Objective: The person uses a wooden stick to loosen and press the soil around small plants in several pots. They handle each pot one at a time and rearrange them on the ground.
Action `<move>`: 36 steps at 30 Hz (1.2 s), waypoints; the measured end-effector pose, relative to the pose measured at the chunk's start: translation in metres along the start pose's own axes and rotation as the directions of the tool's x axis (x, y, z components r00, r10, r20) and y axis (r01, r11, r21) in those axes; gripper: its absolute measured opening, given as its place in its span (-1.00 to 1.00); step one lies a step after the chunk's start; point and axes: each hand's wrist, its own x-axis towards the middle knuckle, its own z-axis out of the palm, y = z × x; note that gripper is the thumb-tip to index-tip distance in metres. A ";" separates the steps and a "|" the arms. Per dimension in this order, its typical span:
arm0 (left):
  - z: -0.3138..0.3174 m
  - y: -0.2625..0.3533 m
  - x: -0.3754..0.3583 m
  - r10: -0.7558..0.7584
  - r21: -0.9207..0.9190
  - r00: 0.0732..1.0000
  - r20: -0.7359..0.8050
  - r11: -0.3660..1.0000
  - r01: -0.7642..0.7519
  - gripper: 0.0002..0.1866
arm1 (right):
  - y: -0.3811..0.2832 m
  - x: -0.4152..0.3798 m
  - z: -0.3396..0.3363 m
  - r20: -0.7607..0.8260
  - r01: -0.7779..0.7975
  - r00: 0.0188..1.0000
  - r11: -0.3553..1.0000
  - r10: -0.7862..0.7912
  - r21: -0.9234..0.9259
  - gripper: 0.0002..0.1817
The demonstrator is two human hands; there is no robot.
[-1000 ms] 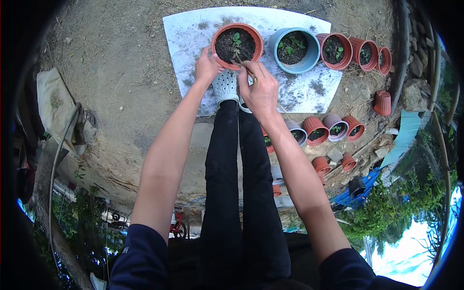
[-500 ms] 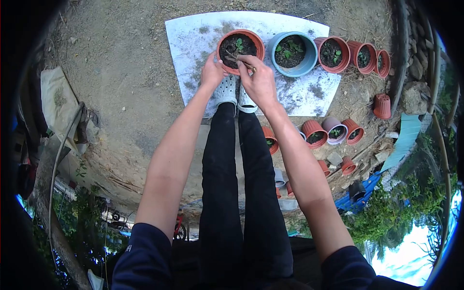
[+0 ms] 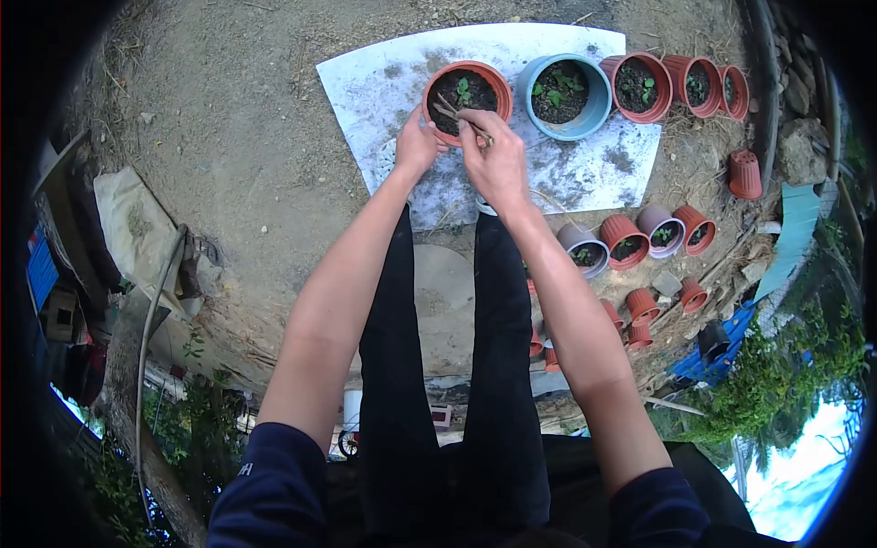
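Note:
My left hand (image 3: 417,151) holds the near left side of a terracotta-coloured plastic pot (image 3: 504,89), fingers curled at its rim. Dark soil (image 3: 446,91) fills the pot, and a small green seedling (image 3: 463,90) stands in it. Pinched in my right hand (image 3: 496,163) are thin brown twigs (image 3: 447,105). Their tips spread apart over the soil, to the left of and below the seedling. My right fingers hang over the pot's near rim. Just to the right is a larger blue pot (image 3: 598,96) with a leafy young plant.
A soil-stained white sheet (image 3: 566,178) lies under the pots. Terracotta-coloured pots (image 3: 639,114) with seedlings line up to the right. An empty pot (image 3: 744,173) lies beyond the sheet. More pots (image 3: 626,251) stand nearer on the right. Stones (image 3: 802,151) and poles border that side.
My legs have moved apart, and the shoes are now mostly behind my arms. The whole scene has shifted slightly right in view. Both hands keep their holds; the twigs stay over the soil.

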 end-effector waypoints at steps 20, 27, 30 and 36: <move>-0.014 -0.008 0.005 -0.159 0.002 0.980 0.118 0.987 0.160 -0.40 | 0.018 -0.031 -0.022 -0.118 -0.297 0.947 0.954 0.299 0.039 -0.81; -0.013 -0.010 0.005 -0.174 0.016 0.979 0.104 0.985 0.174 -0.39 | 0.031 -0.005 -0.015 -0.219 -0.118 0.968 0.992 0.126 0.046 -0.82; -0.013 -0.007 0.004 -0.163 0.012 0.980 0.112 0.987 0.163 -0.39 | 0.029 -0.001 -0.009 -0.180 -0.128 0.973 0.985 0.147 0.112 -0.82; -0.015 -0.009 0.006 -0.175 -0.021 0.976 0.128 0.984 0.179 -0.37 | 0.033 -0.010 -0.014 -0.192 -0.168 0.967 0.986 0.169 0.026 -0.83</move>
